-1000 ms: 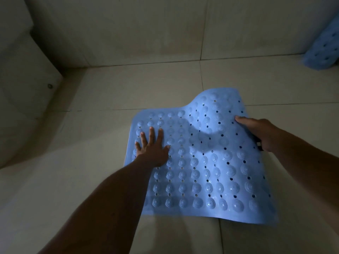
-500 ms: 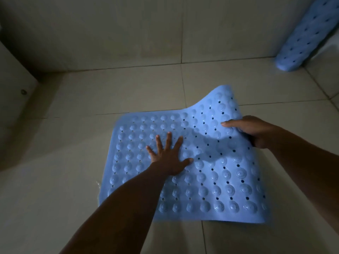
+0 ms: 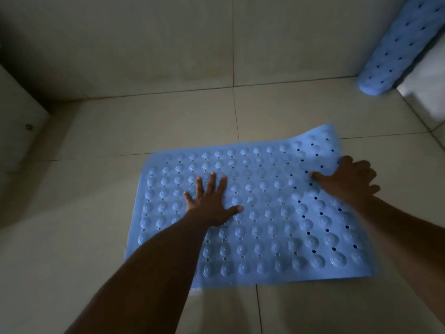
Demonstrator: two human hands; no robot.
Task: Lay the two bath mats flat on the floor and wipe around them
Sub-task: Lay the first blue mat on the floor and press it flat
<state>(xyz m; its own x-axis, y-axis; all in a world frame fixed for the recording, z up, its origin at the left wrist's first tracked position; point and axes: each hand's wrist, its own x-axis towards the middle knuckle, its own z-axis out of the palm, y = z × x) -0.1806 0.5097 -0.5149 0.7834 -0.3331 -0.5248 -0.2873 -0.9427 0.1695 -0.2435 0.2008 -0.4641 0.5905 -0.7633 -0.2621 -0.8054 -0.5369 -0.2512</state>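
Observation:
A blue bath mat (image 3: 265, 213) with round bumps and small holes lies on the tiled floor (image 3: 96, 237), nearly flat; only its far right corner still curls up a little. My left hand (image 3: 212, 201) presses palm down on the mat's left half, fingers spread. My right hand (image 3: 346, 182) rests on the mat's right edge, thumb on top and fingers spread over the rim. A second blue mat (image 3: 399, 47) stands rolled up, leaning at the top right corner.
Tiled walls close the space at the back and at the left. A pale ledge (image 3: 423, 97) stands at the right beside the rolled mat. Bare floor tiles run behind, left of and in front of the flat mat.
The raised right part of the mat has come down almost flat. My right hand moved down and right with the edge and loosened its grip. My left hand stayed pressed on the mat.

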